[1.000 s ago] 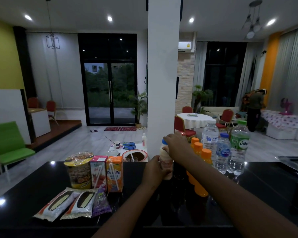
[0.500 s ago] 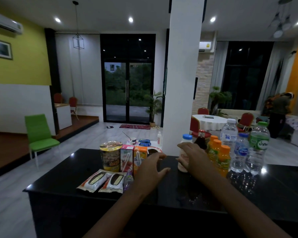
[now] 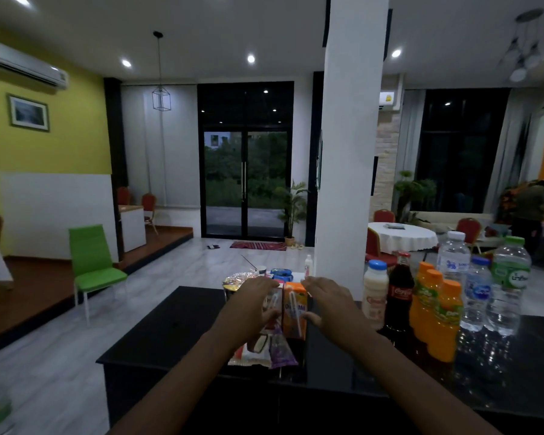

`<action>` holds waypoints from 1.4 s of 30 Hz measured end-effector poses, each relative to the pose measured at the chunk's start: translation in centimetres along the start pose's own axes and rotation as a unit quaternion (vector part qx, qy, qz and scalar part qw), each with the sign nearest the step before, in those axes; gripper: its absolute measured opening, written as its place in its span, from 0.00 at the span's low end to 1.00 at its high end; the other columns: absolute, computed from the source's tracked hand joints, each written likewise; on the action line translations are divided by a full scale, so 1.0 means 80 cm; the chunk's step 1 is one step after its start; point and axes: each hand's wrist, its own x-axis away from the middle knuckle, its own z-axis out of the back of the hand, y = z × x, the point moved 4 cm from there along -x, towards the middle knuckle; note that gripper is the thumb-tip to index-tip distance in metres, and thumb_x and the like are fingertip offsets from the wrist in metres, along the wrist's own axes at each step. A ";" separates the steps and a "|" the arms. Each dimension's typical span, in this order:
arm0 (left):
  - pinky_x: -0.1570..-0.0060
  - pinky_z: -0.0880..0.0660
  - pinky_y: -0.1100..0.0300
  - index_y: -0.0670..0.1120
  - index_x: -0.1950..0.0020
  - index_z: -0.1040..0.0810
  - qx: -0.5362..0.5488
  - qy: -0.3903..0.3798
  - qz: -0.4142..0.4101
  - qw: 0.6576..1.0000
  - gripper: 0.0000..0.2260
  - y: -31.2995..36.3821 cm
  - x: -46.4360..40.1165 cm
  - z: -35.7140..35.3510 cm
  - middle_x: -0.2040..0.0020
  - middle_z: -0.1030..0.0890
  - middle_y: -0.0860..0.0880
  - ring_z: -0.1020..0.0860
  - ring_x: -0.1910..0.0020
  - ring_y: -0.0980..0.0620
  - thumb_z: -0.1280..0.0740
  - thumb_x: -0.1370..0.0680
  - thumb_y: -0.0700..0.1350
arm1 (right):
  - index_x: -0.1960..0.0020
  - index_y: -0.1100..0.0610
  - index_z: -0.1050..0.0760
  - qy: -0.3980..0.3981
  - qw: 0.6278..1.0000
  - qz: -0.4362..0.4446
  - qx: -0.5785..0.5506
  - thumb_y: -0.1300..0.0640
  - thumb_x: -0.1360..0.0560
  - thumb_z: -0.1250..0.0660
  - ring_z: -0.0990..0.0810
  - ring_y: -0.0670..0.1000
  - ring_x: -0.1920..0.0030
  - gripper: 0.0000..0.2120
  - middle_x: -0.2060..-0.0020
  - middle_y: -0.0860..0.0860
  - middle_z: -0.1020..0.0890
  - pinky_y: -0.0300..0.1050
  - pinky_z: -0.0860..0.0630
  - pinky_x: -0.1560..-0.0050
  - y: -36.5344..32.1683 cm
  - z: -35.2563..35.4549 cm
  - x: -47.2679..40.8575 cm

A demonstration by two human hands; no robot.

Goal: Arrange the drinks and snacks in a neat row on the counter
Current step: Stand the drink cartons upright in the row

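**Hands bracketing the two drink cartons, left group of the desk**

Both hands reach forward over the glossy black desk, one on each side of a pair of small cartons.

1. Left hand: fingers curved over the top and thumb at the near face of the pink-and-white drink carton, which it largely hides. It looks to be gripping, probably to steady or shift the carton.
2. Right hand: fingers arched above, thumb low beside the orange juice carton with an attached straw. Whether the fingers actually touch the carton cannot be told; they hold nothing else.
3. The cartons stand upright and touching, apparently so both can be squared as one unit.
4. Round foil-lidded snack cup: just behind the left hand, mostly hidden.
5. Flat snack sachets and a small purple packet: lying loose at the near edge, in front of the cartons, not yet in line.
6. Right-hand group, standing upright and close together: white milk bottle with blue cap, dark cola bottle with red cap, three orange juice bottles, three clear water bottles.

Judgement: drinks look largely sorted; the snack end needs aligning, and the light cartons could tip if nudged unevenly.
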 end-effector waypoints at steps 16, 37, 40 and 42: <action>0.43 0.34 0.58 0.52 0.38 0.23 -0.129 -0.153 -0.048 0.979 0.19 -0.039 -0.095 -0.032 0.43 0.19 0.50 0.24 0.43 0.51 0.30 0.26 0.55 | 0.38 0.54 0.28 -0.099 0.992 -0.049 -0.060 0.50 0.27 0.31 0.25 0.51 0.44 0.19 0.42 0.54 0.23 0.46 0.29 0.41 0.015 -0.046 -0.073; 0.54 0.24 0.60 0.46 0.42 0.20 -0.022 -0.175 -0.076 0.981 0.19 0.039 -0.169 -0.106 0.49 0.17 0.49 0.23 0.55 0.56 0.24 0.31 0.51 | 0.42 0.56 0.25 -0.172 0.981 -0.086 0.036 0.53 0.30 0.27 0.24 0.51 0.49 0.18 0.47 0.53 0.21 0.46 0.25 0.46 0.131 0.007 -0.074; 0.54 0.23 0.58 0.46 0.44 0.19 -0.022 -0.163 -0.071 0.984 0.19 0.049 -0.177 -0.116 0.50 0.17 0.49 0.22 0.55 0.54 0.24 0.31 0.51 | 0.44 0.57 0.24 -0.176 0.979 -0.084 0.055 0.55 0.30 0.27 0.23 0.52 0.50 0.16 0.49 0.54 0.21 0.49 0.24 0.46 0.141 0.010 -0.072; 0.55 0.24 0.60 0.46 0.44 0.19 -0.021 -0.158 -0.071 0.985 0.18 0.054 -0.180 -0.122 0.51 0.17 0.49 0.22 0.57 0.55 0.24 0.31 0.51 | 0.46 0.58 0.24 -0.177 0.979 -0.074 0.075 0.56 0.30 0.28 0.22 0.53 0.51 0.14 0.50 0.55 0.20 0.49 0.23 0.47 0.142 0.009 -0.073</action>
